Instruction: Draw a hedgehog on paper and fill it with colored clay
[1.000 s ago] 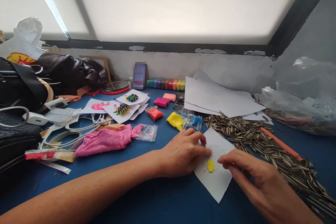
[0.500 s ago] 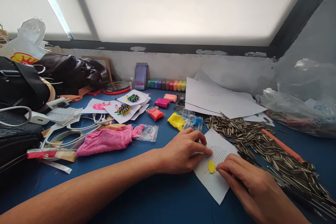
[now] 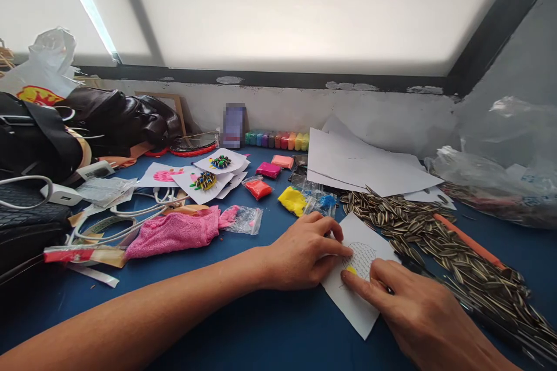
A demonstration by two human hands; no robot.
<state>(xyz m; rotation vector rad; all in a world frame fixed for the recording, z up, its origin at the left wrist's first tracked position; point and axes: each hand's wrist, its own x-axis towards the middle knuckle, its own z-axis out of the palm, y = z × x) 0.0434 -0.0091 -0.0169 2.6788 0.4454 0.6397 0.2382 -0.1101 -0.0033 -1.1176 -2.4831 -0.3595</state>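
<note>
A small white sheet of paper (image 3: 354,313) lies at an angle on the blue table, with a round pencil-like drawing filled with fine wavy lines. My left hand (image 3: 307,252) rests on its left edge, fingers spread and holding nothing. At the lower part of the drawing is a flat piece of yellow clay (image 3: 351,270), mostly covered by the thumb of my right hand (image 3: 404,295). That thumb is stretched out and presses on the clay, while the fingers are curled back apart from it.
Sunflower seeds (image 3: 461,255) lie heaped to the right, with an orange stick (image 3: 470,240) among them. Behind are white sheets (image 3: 361,162), packs of yellow clay (image 3: 292,201) and red clay (image 3: 257,188). A pink cloth (image 3: 176,233), cables and decorated cards (image 3: 191,182) lie left.
My right hand has shifted slightly left, and its thumb has come down over the yellow clay, which showed fully before. My left hand has stayed in place.
</note>
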